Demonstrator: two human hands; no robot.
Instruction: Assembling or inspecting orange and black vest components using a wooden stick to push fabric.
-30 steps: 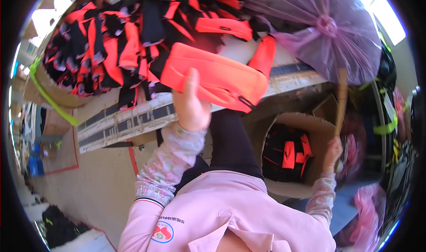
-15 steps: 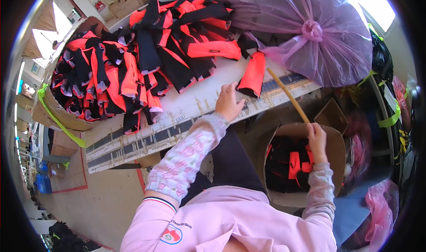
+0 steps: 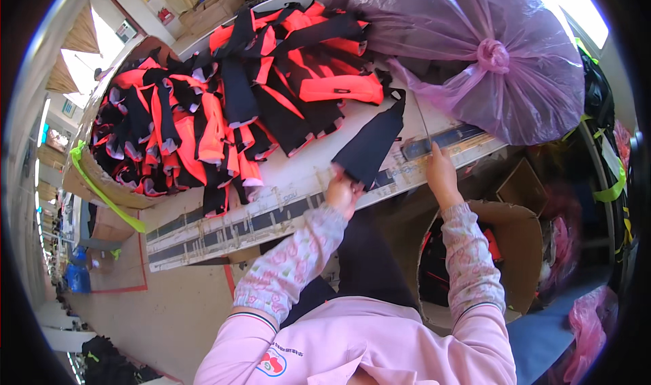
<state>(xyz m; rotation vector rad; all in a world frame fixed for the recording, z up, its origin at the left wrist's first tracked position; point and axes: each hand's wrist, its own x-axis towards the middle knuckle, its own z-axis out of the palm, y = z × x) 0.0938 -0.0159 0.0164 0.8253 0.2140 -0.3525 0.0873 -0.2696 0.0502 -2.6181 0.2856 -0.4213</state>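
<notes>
A tapered fabric tube (image 3: 375, 141), its black side showing, lies slanted over the front edge of the work table (image 3: 285, 175). My left hand (image 3: 344, 194) is closed on its wide lower end, with the fingertips partly hidden at the hem. To the right of the tube, my right hand (image 3: 442, 172) grips a wooden stick (image 3: 424, 122), which looks thin from this angle and points away over the table. Beyond both hands lies a heap of similar black and bright orange fabric pieces (image 3: 271, 80).
A large tied purple plastic bag (image 3: 542, 86) fills the table's far right. An open cardboard box (image 3: 522, 263) with black and orange pieces stands below my right forearm. At the far left, another carton (image 3: 85, 175) holds part of the heap. Pink plastic (image 3: 590, 324) lies at lower right.
My left hand has taken hold of the tube's wide end, and its black side has replaced the orange one. My right hand has moved up and left with the stick, from over the box.
</notes>
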